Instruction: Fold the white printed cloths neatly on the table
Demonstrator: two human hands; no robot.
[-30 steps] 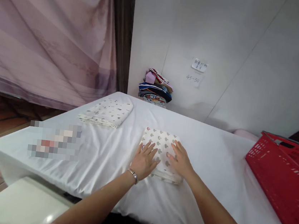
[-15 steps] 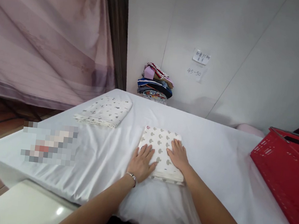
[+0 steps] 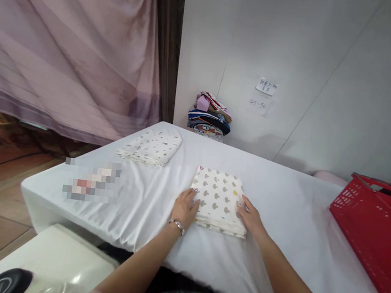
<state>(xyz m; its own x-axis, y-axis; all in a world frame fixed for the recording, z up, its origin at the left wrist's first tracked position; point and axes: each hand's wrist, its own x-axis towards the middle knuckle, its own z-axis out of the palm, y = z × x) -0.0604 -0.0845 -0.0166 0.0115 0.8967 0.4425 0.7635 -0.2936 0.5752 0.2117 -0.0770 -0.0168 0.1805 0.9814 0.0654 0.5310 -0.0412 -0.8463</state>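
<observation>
A folded white cloth printed with grey-beige mushroom shapes lies flat on the white-covered table in front of me. My left hand grips its left edge, with the thumb over the top near the front corner. On the opposite side, my right hand has hold of the right edge, its fingertips partly hidden by the cloth. A bracelet circles my left wrist. Farther back to the left rests a second folded white cloth with small dark prints.
A red plastic basket stands at the right. A blurred-out item lies on the left part of the table. Stacked folded fabrics rise behind the far edge, by the wall. A white glossy surface is at the lower left.
Both hands have gone from lying flat on top of the mushroom-print cloth to its left and right edges. The view has turned slightly to the left.
</observation>
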